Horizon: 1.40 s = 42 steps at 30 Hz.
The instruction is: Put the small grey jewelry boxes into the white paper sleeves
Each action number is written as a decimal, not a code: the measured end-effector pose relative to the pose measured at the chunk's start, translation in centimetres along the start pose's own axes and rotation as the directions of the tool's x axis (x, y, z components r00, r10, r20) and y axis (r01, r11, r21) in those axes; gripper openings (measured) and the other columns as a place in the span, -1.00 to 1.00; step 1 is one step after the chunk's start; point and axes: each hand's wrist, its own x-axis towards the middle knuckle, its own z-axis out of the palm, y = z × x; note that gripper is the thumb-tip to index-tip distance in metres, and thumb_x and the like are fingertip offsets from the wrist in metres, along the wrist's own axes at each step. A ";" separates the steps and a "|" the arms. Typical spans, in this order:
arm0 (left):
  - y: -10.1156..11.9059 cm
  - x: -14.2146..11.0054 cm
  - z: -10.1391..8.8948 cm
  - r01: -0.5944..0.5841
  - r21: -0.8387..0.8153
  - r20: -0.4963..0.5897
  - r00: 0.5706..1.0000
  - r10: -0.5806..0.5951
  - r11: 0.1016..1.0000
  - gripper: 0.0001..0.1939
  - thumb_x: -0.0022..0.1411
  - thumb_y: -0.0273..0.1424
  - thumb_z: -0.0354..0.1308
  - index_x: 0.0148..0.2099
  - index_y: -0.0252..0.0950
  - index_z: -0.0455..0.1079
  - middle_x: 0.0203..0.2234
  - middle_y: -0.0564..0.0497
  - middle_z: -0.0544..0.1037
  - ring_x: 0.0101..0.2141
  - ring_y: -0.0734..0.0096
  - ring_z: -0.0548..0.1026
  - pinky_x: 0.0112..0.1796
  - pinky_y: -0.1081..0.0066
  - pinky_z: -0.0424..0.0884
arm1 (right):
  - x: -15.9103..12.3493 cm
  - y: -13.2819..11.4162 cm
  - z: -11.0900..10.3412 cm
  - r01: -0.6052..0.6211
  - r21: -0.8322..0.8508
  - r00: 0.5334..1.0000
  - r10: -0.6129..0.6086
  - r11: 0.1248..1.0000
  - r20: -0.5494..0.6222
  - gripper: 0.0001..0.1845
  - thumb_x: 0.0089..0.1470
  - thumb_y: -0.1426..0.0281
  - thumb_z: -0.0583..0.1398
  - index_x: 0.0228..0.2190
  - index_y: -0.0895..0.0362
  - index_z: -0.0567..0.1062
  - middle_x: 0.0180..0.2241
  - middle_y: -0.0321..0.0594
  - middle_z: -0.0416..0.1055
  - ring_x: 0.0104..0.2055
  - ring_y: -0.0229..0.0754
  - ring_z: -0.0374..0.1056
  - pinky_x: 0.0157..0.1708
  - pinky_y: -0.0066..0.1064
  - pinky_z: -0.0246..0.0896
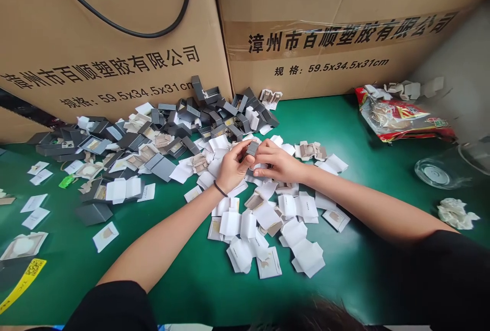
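Note:
A small dark grey box is held between my two hands over the middle of the table. My left hand has its fingers and thumb closed round the box from the left. From the right, my right hand has its bent fingers against the same box; its fingertips are partly hidden. Below and around both hands lie several white folded cards, some with small print. Beyond my left hand spreads a heap of dark grey boxes, many of them opened, mixed with pale paper inserts.
Two large cardboard cartons stand along the back of the green table. At the right are a red snack bag, a clear cup lying on its side and crumpled tissue. A yellow strip lies at the left.

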 end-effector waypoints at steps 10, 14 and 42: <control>0.2 0.0 0.0 -0.004 -0.045 0.012 1.000 0.004 0.999 -0.22 0.07 0.13 0.07 0.10 -0.43 0.23 -0.28 -0.15 0.42 -0.45 0.49 0.39 -0.39 0.45 0.41 | 0.3 -0.8 0.2 -0.063 -0.027 0.998 0.063 0.998 -0.019 -0.82 0.15 0.32 0.16 -0.33 0.19 0.48 -0.20 -0.10 0.32 -0.17 -0.17 0.06 -0.12 -0.28 0.05; 0.1 0.0 0.0 -0.031 -0.047 -0.001 1.000 0.031 0.998 -0.24 0.09 0.11 0.08 0.08 -0.46 0.25 -0.17 -0.24 0.43 -0.25 0.37 0.45 -0.27 0.45 0.42 | 0.1 -0.7 0.4 -0.034 -0.070 0.999 0.031 0.997 -0.039 -0.83 0.13 0.32 0.18 -0.33 0.18 0.49 -0.30 -0.14 0.37 -0.19 -0.16 0.10 -0.13 -0.27 0.10; 0.8 -0.1 -0.2 -0.131 0.055 -0.118 0.984 0.137 0.990 -0.26 0.12 0.16 -0.03 0.04 -0.40 0.20 -0.25 -0.15 0.41 -0.26 0.40 0.40 -0.29 0.46 0.36 | -0.8 -0.7 1.1 -0.244 -0.178 0.940 0.187 0.953 -0.286 -0.56 0.04 0.14 0.23 -0.18 0.19 0.30 -0.22 -0.08 0.36 -0.22 -0.13 0.25 -0.25 -0.30 0.21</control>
